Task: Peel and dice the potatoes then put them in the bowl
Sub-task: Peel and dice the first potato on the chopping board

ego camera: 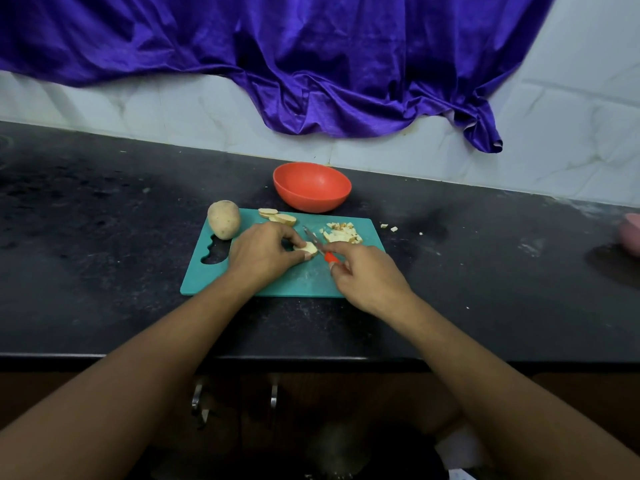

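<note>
On the teal cutting board (298, 282) my left hand (263, 249) pinches a pale potato slice (307, 248) against the board. My right hand (363, 271) grips the red handle of a small knife (320, 245), whose blade lies right beside the slice. A pile of diced potato (343, 233) sits at the board's far right. Two or three cut slices (277, 216) lie at the far edge. A whole unpeeled potato (224, 219) stands at the board's far left corner. The orange-red bowl (311, 187) behind the board holds nothing.
A few stray potato bits (389, 227) lie on the black counter (104, 220) right of the board. A pink object (631, 233) shows at the right edge. A purple cloth (311, 64) hangs over the tiled wall behind. Cabinet handles (235, 396) are below the counter edge.
</note>
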A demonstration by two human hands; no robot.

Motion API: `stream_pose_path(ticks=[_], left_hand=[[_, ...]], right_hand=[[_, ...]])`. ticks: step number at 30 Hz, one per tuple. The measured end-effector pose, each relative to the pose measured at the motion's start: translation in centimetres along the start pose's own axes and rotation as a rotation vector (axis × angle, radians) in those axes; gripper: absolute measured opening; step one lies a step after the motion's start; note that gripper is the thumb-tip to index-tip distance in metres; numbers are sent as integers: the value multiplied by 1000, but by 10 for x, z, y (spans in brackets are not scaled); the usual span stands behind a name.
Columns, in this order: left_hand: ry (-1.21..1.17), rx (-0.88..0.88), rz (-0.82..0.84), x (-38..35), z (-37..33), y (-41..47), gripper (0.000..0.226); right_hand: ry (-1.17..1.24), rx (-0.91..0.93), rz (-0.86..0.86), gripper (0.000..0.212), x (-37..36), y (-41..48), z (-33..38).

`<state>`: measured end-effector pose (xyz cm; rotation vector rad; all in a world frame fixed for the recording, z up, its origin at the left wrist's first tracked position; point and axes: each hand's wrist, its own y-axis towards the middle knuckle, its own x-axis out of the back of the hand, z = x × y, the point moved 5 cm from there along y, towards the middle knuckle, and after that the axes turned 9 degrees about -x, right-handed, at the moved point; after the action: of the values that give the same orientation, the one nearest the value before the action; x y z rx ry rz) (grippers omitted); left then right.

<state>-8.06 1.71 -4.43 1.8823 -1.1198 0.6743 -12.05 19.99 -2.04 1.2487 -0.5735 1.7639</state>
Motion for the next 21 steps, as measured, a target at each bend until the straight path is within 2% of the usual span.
stream_pose_path(ticks=[4, 9, 12, 14, 18, 21], left_hand=[[17, -8, -20, 0, -2, -2, 19], [1, -9, -14, 1, -1, -2, 17], [4, -21, -6, 2, -1, -3, 19], [1, -13, -4, 3, -2, -4, 20], [-13, -10, -10, 5, -2, -5, 18], [-25, -3, -17, 5, -3, -5, 19]], right_hand=[[-45, 10, 12, 45, 3, -1, 8], [-304, 91, -46, 50, -5, -16, 19], [-344, 106, -35, 52, -8, -19, 15], [-240, 70, -9, 49, -5, -15, 6], [137, -72, 41, 38, 4, -3, -13], [157, -65, 50, 37, 4, -6, -8]])
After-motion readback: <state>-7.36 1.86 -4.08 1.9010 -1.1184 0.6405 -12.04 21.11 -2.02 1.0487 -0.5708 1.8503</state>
